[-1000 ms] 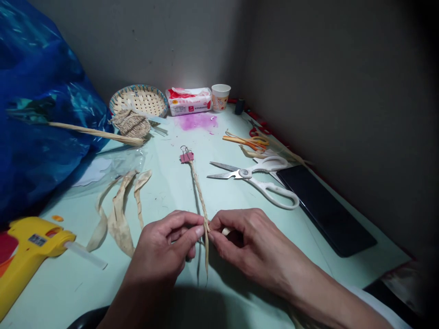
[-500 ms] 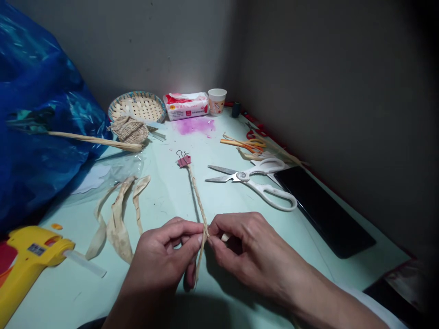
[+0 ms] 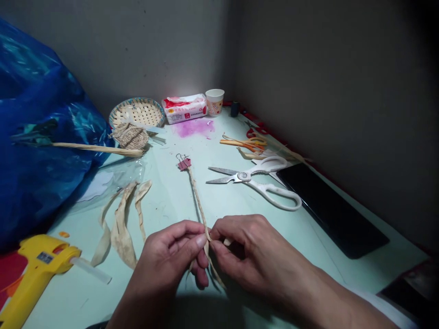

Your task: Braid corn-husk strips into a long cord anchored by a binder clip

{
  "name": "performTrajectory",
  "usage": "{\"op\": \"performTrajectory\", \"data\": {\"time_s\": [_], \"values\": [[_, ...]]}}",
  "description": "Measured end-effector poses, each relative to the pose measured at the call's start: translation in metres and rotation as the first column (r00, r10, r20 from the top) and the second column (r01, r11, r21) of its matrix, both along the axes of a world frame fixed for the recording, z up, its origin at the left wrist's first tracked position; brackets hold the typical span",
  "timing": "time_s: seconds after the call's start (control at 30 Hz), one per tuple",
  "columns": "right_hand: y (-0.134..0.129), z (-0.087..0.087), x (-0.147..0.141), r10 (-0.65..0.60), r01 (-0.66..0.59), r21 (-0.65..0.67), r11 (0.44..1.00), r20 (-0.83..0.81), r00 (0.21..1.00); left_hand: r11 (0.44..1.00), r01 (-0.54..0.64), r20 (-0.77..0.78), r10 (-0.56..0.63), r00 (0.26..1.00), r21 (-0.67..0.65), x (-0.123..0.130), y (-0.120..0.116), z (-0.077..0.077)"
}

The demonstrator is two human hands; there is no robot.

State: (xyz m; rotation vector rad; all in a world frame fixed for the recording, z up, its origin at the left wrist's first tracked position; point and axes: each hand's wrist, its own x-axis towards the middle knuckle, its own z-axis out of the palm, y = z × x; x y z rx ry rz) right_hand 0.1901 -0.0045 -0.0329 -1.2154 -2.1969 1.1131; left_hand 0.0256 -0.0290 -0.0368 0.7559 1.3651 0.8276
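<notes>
A thin braided cord of pale dried husk [image 3: 196,194] runs from a pink binder clip [image 3: 184,163] down to my hands. My left hand [image 3: 173,256] pinches the cord's lower end between thumb and index finger. Close against it, my right hand [image 3: 245,246] grips a strand of the same husk between its thumb and fingertips. Loose strand ends hang below the pinch, one slanting down to the right. Part of a pale strip shows inside the curl of my right hand; the rest of it is hidden.
White-handled scissors [image 3: 254,180] lie open beside a black phone [image 3: 332,210]. On the left are husk strips [image 3: 123,228], a yellow glue gun [image 3: 44,260] and a blue plastic bag [image 3: 44,137]. Behind stand a twine ball [image 3: 129,135], woven basket [image 3: 137,112], tissue pack [image 3: 184,109] and paper cup [image 3: 215,103].
The loose strand below the pinch has swung from lower left to lower right. Both hands stay on the cord, with the left thumb slightly shifted. The whole view has tilted a little.
</notes>
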Motion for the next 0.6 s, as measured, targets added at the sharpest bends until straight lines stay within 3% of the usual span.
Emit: {"op": "performTrajectory", "data": {"time_s": [0.17,0.5,0.6], "values": [[-0.001,0.002,0.001,0.014,-0.014,-0.014,1.000,0.060,0.998,1.000,0.002,0.075,-0.002,0.997,0.001,-0.004,0.002,-0.004],[0.001,0.002,-0.001,0.002,-0.002,-0.031,1.000,-0.005,1.000,0.996,-0.089,-0.124,0.092,0.988,0.028,0.009,-0.001,0.005],[0.000,0.002,0.000,0.004,-0.003,0.018,1.000,-0.013,1.000,0.988,-0.110,-0.213,0.130,0.968,0.104,0.009,-0.002,0.003]]}}
